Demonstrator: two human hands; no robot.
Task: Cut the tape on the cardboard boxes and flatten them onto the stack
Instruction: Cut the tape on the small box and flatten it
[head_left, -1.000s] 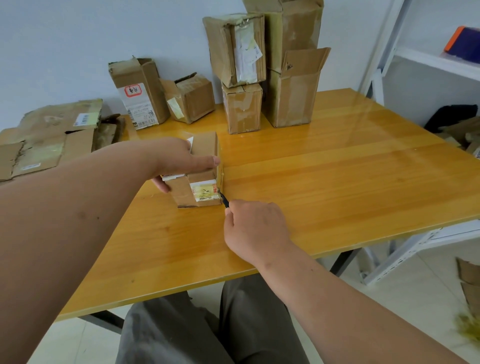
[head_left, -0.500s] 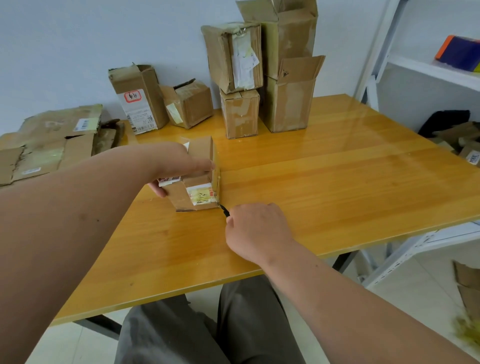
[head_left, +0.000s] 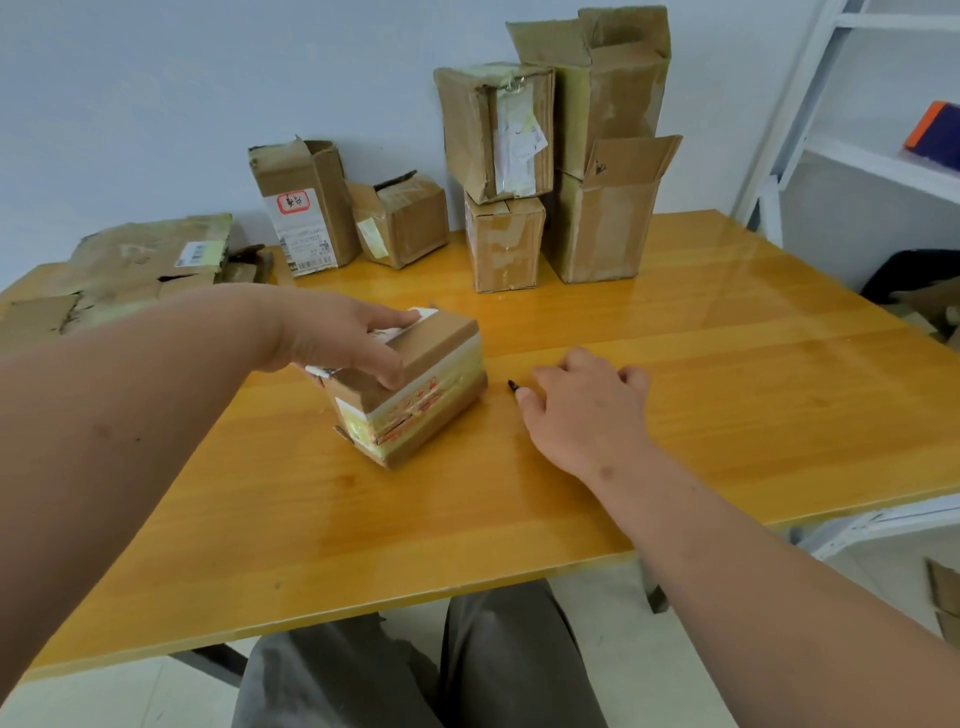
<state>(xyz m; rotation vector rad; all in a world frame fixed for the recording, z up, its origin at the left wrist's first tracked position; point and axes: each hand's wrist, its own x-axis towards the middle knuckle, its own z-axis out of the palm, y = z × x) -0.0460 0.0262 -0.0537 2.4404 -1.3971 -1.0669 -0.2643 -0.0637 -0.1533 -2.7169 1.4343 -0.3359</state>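
Note:
A small taped cardboard box (head_left: 421, 395) lies tilted on the yellow wooden table (head_left: 571, 493), its taped face with red print turned toward me. My left hand (head_left: 343, 338) grips the box from above, thumb on its near top edge. My right hand (head_left: 582, 400) rests on the table just right of the box and holds a small cutter whose black tip (head_left: 513, 385) sticks out toward the box; the tip is a short gap away from the cardboard. A stack of flattened boxes (head_left: 124, 270) lies at the table's far left.
Several unopened and half-open boxes stand along the wall: two at back centre-left (head_left: 306, 208), a taller pile at back centre (head_left: 561, 156). A white shelf unit (head_left: 857, 156) stands at the right, with cardboard scraps on the floor beyond the table edge.
My left hand has turned the box so its taped side faces me. My right hand with the cutter has drawn away from the box's corner to the right.

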